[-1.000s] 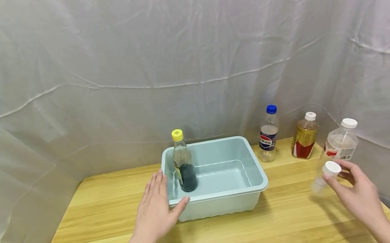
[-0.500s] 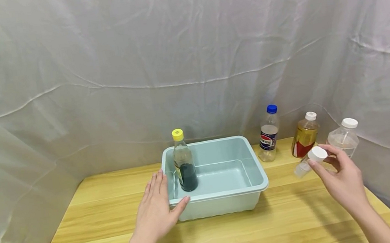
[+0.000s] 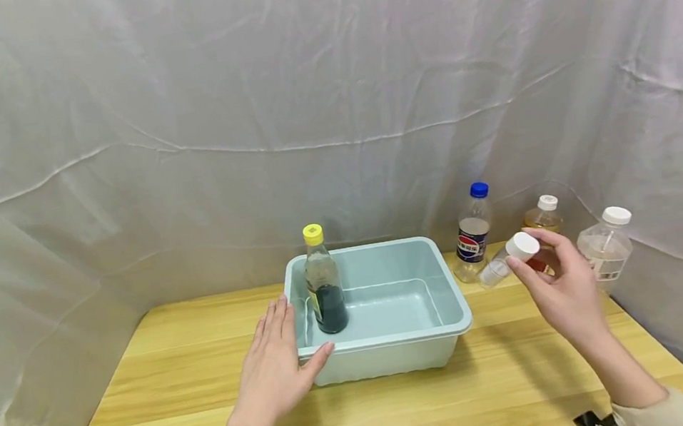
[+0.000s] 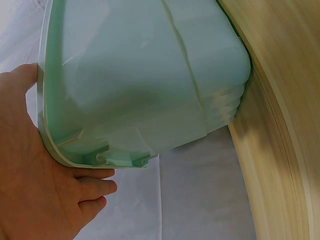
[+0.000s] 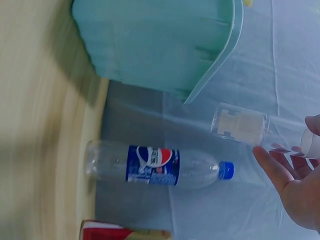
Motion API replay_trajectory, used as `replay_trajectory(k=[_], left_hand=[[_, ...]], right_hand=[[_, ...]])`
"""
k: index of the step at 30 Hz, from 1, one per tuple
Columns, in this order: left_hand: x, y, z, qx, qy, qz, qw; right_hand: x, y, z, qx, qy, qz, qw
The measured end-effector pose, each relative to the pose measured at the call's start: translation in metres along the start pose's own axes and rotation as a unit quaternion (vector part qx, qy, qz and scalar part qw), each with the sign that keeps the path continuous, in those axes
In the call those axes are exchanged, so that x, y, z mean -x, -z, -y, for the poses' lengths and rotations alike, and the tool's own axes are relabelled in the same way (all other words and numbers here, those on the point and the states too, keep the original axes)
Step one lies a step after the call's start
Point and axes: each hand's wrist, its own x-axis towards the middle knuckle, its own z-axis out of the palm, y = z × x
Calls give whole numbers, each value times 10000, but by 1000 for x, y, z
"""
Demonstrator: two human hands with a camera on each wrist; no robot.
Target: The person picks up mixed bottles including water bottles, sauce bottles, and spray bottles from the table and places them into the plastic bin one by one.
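My left hand [image 3: 274,374] rests on the front left corner of a light blue plastic bin [image 3: 387,361], its fingers straight along the left side and its thumb at the front rim. Standing upright in the bin's left part is a yellow-capped bottle [image 3: 331,308] of dark liquid. My right hand [image 3: 567,290] grips a small clear plastic bottle [image 5: 242,126] near its white cap [image 3: 523,246]. This bottle is tilted in the air, to the right of the bin, with its base pointing left and down.
Right of the bin stands a blue-capped Pepsi bottle [image 3: 472,242]. Behind the right hand, a white-capped bottle [image 3: 543,217] with a gold and red label is partly hidden. A clear bottle [image 3: 607,250] stands farther right on the wooden table [image 3: 408,420]. Grey cloth [image 3: 336,170] hangs behind.
My right hand has moved left and away from me with the small clear bottle, which now tilts more. It now covers part of the gold-labelled bottle. My left hand keeps its place.
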Motion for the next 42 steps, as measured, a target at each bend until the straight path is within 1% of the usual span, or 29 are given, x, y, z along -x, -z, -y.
replay_trajectory(k=[4, 12, 17, 20, 28, 37, 39, 42], left_hand=[[0, 0, 0, -14, -7, 11, 10000], [0, 0, -2, 4, 11, 66, 10000], [-1, 0, -3, 8, 32, 116, 9999], [-2, -1, -4, 7, 36, 135, 9999], [-2, -1, -5, 37, 18, 114, 9999], [-3, -1, -5, 4, 60, 159, 9999], [-3, -2, -5, -16, 53, 158, 9999], [-3, -2, -5, -20, 51, 169, 9998]], right_hand=[[-5, -8, 4, -83, 35, 56, 9999], [-13, -22, 9, -260, 338, 200, 9989], [-17, -31, 11, -621, 408, 393, 9965], [-18, -36, 12, -739, 434, 473, 9952], [-18, -49, 10, -700, 537, 658, 9939], [-22, -70, 9, -556, 809, 893, 9912], [-22, -75, 8, -472, 824, 938, 9911], [-23, -81, 8, -482, 765, 1105, 9898]])
